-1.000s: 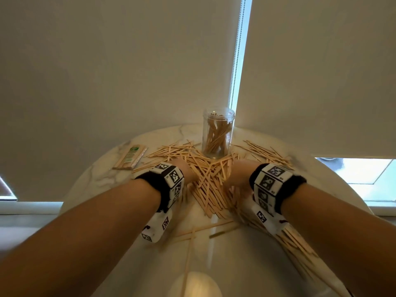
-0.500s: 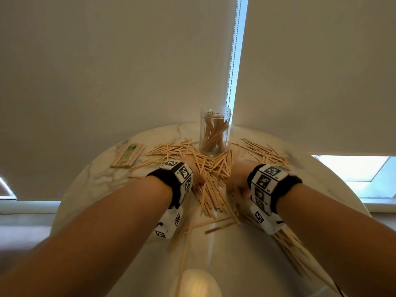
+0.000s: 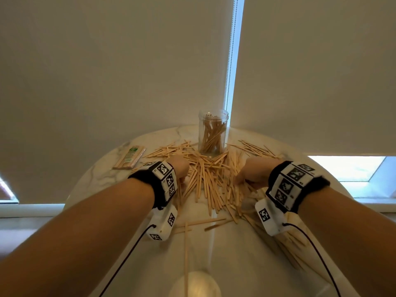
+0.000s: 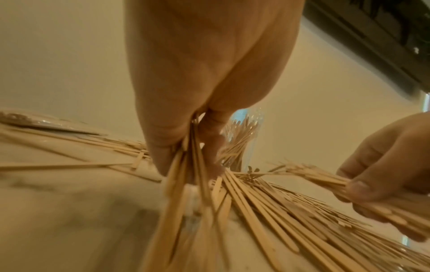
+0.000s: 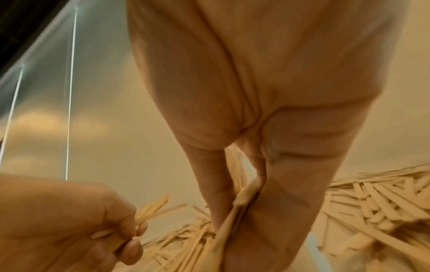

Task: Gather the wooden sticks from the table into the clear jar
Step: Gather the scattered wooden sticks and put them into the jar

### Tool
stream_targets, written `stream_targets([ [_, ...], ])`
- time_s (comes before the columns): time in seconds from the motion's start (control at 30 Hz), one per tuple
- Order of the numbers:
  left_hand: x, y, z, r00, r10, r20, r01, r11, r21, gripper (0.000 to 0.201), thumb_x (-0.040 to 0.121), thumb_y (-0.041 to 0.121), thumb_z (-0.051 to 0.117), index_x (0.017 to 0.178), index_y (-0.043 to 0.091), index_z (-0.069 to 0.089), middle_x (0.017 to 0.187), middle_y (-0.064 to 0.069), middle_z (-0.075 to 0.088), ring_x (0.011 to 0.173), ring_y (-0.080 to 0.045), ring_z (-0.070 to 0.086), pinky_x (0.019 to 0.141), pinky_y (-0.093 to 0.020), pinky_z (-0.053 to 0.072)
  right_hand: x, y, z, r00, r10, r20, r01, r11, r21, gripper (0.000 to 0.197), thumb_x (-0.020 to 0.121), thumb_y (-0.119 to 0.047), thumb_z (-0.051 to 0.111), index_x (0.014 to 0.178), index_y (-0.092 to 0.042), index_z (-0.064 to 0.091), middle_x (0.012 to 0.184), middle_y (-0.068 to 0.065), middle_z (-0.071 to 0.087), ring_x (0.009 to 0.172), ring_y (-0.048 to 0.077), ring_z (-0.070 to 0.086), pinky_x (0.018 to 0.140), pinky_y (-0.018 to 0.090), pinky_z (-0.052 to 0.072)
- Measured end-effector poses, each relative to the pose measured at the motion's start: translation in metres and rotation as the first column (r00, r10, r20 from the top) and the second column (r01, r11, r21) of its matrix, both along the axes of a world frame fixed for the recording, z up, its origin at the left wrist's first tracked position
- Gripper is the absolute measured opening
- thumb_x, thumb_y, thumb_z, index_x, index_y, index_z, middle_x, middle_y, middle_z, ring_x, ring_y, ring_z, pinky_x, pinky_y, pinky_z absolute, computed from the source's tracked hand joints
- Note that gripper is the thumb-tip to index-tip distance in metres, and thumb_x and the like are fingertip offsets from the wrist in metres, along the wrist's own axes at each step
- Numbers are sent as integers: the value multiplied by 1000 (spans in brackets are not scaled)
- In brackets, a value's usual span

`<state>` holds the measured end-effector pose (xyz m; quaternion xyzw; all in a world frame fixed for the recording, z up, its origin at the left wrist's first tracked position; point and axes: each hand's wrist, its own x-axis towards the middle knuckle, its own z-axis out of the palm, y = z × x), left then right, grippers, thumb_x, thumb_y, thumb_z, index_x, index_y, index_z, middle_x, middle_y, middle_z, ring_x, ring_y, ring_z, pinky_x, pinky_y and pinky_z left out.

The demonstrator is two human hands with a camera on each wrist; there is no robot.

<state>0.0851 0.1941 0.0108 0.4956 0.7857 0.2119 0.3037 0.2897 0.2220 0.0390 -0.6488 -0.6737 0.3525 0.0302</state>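
A heap of flat wooden sticks point(image 3: 209, 179) covers the middle of the round marble table point(image 3: 100, 174). The clear jar point(image 3: 212, 131) stands upright behind the heap with several sticks leaning inside it. My left hand point(image 3: 179, 168) sits at the heap's left edge; in the left wrist view its fingers point(image 4: 163, 156) grip a bundle of sticks point(image 4: 186, 184). At the heap's right edge my right hand point(image 3: 252, 172) holds another bundle, and in the right wrist view its fingers point(image 5: 286, 211) are curled round sticks point(image 5: 235, 220). The fingers are hidden in the head view.
A wrapped pack of sticks point(image 3: 130, 157) lies at the table's far left. Loose sticks point(image 3: 255, 147) fan out right of the jar, and more lie under my right wrist point(image 3: 282, 236). A single long stick point(image 3: 186, 254) points toward me. Closed blinds point(image 3: 107, 61) hang behind.
Both hands have drawn a little apart and closed on bundles of sticks at either side of the heap. The camera view has shifted slightly.
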Motion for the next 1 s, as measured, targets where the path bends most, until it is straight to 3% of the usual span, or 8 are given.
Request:
stream_targets([
  [0.07,-3,2,-4,978,105,182,-119,991,67,35,103,4,35,127,-14,52,113,-36,61,71,-33,58,64,-35,47,4,-8,7,998,-12,-67,13,1000,9,12,91,-14,71,87,-3,70,67,6,72,46,13,66,50,22,55],
  [0.1,-2,1,-3,944,159,288,-195,975,102,35,102,8,35,124,-11,55,80,-15,45,58,-27,49,58,-34,42,5,-12,9,996,-5,-94,8,999,33,14,92,-15,71,82,-4,69,60,4,70,42,10,64,45,19,51],
  [0.13,0,-2,-1,913,188,363,-249,960,131,33,102,17,38,117,-6,57,111,-23,62,52,-23,43,54,-31,38,6,-15,10,994,11,-111,-3,998,64,17,92,-17,71,79,-5,69,58,2,69,43,10,64,45,18,50],
  [0.17,2,-2,1,886,199,419,-281,949,144,36,101,32,43,110,0,58,67,-16,56,50,-20,40,52,-28,36,5,-17,11,991,31,-127,-19,995,96,19,91,-20,71,79,-6,69,61,2,71,48,11,66,50,20,53],
  [0.33,14,0,5,861,-8,508,-147,953,264,110,50,101,48,114,12,60,58,-8,46,51,-14,39,61,-33,38,-13,-25,15,972,144,-187,-87,954,285,20,92,-33,68,92,-13,69,84,3,74,75,16,73,78,33,60],
  [0.63,21,5,-1,740,-173,649,-123,915,384,54,89,58,60,115,12,69,101,-9,76,94,-27,73,81,-40,59,-60,-24,4,940,271,-206,-135,852,506,16,93,-22,60,92,-13,73,80,6,73,69,19,71,63,29,60],
  [0.87,3,1,-4,697,-188,692,-205,872,444,25,100,38,54,102,15,64,74,-1,65,69,-21,64,71,-41,57,-53,-24,3,910,325,-257,-156,843,514,24,99,-34,57,91,-19,73,80,-2,74,72,12,71,69,26,60],
  [1.0,2,-9,1,611,-304,731,-34,912,408,19,101,33,53,92,17,59,64,0,50,61,-16,48,63,-32,46,-45,-6,21,962,230,-145,-83,756,649,30,100,-15,51,128,-21,57,111,-3,63,96,15,61,82,29,52],
])
